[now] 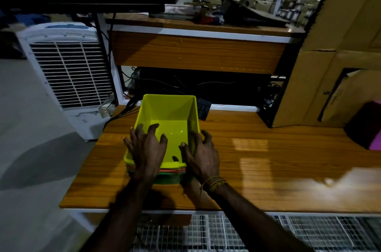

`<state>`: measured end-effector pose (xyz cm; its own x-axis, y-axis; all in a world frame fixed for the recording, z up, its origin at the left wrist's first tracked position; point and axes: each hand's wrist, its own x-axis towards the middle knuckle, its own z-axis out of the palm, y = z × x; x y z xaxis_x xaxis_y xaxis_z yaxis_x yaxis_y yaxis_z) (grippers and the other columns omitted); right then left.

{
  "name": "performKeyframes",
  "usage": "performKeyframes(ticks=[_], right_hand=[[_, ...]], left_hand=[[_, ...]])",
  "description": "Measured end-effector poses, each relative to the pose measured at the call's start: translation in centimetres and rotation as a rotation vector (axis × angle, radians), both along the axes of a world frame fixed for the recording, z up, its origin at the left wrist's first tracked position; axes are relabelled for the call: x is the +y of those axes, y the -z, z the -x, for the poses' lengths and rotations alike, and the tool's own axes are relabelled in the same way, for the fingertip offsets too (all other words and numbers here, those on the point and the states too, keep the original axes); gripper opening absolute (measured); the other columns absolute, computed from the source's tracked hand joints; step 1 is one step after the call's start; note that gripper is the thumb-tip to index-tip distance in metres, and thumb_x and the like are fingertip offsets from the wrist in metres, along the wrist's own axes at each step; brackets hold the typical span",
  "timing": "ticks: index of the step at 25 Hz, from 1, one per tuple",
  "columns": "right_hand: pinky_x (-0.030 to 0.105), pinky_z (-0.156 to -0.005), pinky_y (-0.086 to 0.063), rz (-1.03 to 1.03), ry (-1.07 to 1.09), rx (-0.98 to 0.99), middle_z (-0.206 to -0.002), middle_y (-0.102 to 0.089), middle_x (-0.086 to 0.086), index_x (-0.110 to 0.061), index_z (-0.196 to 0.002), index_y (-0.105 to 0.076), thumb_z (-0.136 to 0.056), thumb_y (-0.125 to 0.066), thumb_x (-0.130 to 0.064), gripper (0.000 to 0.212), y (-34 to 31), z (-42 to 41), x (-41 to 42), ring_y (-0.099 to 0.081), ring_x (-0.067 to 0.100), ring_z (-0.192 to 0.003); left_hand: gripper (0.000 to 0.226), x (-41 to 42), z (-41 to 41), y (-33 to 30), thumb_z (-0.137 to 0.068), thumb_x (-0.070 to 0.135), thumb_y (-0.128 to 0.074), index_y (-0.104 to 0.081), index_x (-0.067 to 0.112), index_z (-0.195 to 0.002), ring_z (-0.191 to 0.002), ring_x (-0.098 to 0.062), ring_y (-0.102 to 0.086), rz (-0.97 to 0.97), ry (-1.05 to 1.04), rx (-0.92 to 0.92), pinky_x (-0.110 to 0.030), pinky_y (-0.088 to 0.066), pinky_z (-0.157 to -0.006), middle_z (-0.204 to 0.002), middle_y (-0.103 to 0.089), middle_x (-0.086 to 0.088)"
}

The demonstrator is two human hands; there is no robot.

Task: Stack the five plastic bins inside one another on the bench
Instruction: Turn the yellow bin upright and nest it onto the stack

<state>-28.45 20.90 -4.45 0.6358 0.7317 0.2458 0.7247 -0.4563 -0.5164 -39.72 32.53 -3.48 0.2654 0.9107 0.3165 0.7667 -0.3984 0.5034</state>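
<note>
A yellow-green plastic bin (pixel 171 113) sits on top of a nested stack on the wooden bench (pixel 257 161). Under its near rim show thin edges of other bins (pixel 171 172), orange, red and green. My left hand (pixel 147 148) lies over the near left corner of the top bin, fingers spread and bent down over the rim. My right hand (pixel 203 154) is at the near right corner, thumb inside the bin and fingers along the outer right wall. Neither hand closes round the bin.
A black keyboard (pixel 203 107) lies just behind the bin. A white air cooler (pixel 68 74) stands to the left of the bench. Cardboard boxes (pixel 340 45) rise at the right, with a dark and pink object (pixel 367 130) at the right edge. A raised shelf (pixel 198 24) sits behind.
</note>
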Motion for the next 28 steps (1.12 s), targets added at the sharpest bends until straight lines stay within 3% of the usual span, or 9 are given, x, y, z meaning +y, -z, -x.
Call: performKeyframes(ticks=[3,5,9,12,17,21,28], right_hand=[[0.044,-0.083,-0.053,-0.024,0.046,-0.023,-0.147,-0.035,0.007,-0.033,-0.136,-0.044,-0.092,-0.043,-0.057,0.05,0.2,-3.1,-3.0,-0.056,0.032,-0.114],[0.044,-0.087,-0.05,0.006,0.097,-0.049,-0.144,-0.04,0.006,-0.032,-0.133,-0.048,-0.092,-0.046,-0.051,0.045,0.2,-5.9,-5.4,-0.055,0.03,-0.115],[0.042,-0.084,-0.051,0.024,0.189,-0.067,-0.134,-0.049,0.004,-0.032,-0.122,-0.056,-0.091,-0.053,-0.043,0.033,0.8,-12.3,-11.8,-0.06,0.028,-0.104],[0.043,-0.091,-0.047,0.031,0.267,-0.045,-0.136,-0.049,0.005,-0.031,-0.123,-0.057,-0.091,-0.056,-0.037,0.032,1.1,-16.9,-16.8,-0.058,0.028,-0.111],[0.044,-0.094,-0.043,0.025,0.343,-0.032,-0.139,-0.045,0.005,-0.031,-0.124,-0.056,-0.092,-0.054,-0.033,0.032,1.2,-24.7,-25.4,-0.053,0.029,-0.118],[0.044,-0.096,-0.044,0.029,0.428,-0.007,-0.141,-0.042,0.005,-0.03,-0.126,-0.055,-0.092,-0.055,-0.032,0.033,2.2,-30.4,-33.3,-0.052,0.03,-0.12],[0.05,-0.098,-0.044,0.039,0.544,0.056,-0.143,-0.039,0.009,-0.03,-0.128,-0.053,-0.09,-0.058,-0.031,0.038,3.4,-37.2,-42.3,-0.05,0.033,-0.123]], left_hand=[[0.034,-3.7,-4.4,-1.1,-0.082,0.03,-0.068,-0.067,0.024,-0.116,-0.126,-0.034,-0.047,-0.094,0.154,-0.129,-0.053,-0.037,-0.106,-0.13,-0.054,-0.013],[0.033,-6.7,-7.8,-1.1,-0.084,0.027,-0.067,-0.067,0.023,-0.117,-0.121,-0.033,-0.051,-0.058,0.27,-0.169,-0.046,-0.045,-0.099,-0.132,-0.052,-0.011],[0.032,-12.6,-14.5,0.1,-0.089,0.031,-0.062,-0.065,0.03,-0.12,-0.122,-0.028,-0.051,0.007,0.379,-0.062,-0.042,-0.034,-0.102,-0.136,-0.05,-0.003],[0.031,-16.8,-19.1,0.8,-0.088,0.033,-0.059,-0.064,0.032,-0.118,-0.121,-0.026,-0.051,-0.028,0.416,0.001,-0.043,-0.039,-0.101,-0.132,-0.053,-0.003],[0.038,-25.6,-27.6,1.1,-0.092,0.031,-0.058,-0.054,0.031,-0.13,-0.119,-0.022,-0.053,0.066,0.583,0.005,-0.029,-0.049,-0.076,-0.146,-0.036,-0.002],[0.041,-31.9,-33.8,2.1,-0.092,0.031,-0.058,-0.051,0.032,-0.132,-0.125,-0.025,-0.048,0.1,0.699,0.03,-0.034,-0.051,-0.087,-0.148,-0.033,-0.003],[0.047,-39.4,-42.9,2.5,-0.093,0.034,-0.055,-0.044,0.031,-0.138,-0.128,-0.028,-0.044,0.099,0.854,0.162,-0.038,-0.05,-0.089,-0.151,-0.029,-0.004]])
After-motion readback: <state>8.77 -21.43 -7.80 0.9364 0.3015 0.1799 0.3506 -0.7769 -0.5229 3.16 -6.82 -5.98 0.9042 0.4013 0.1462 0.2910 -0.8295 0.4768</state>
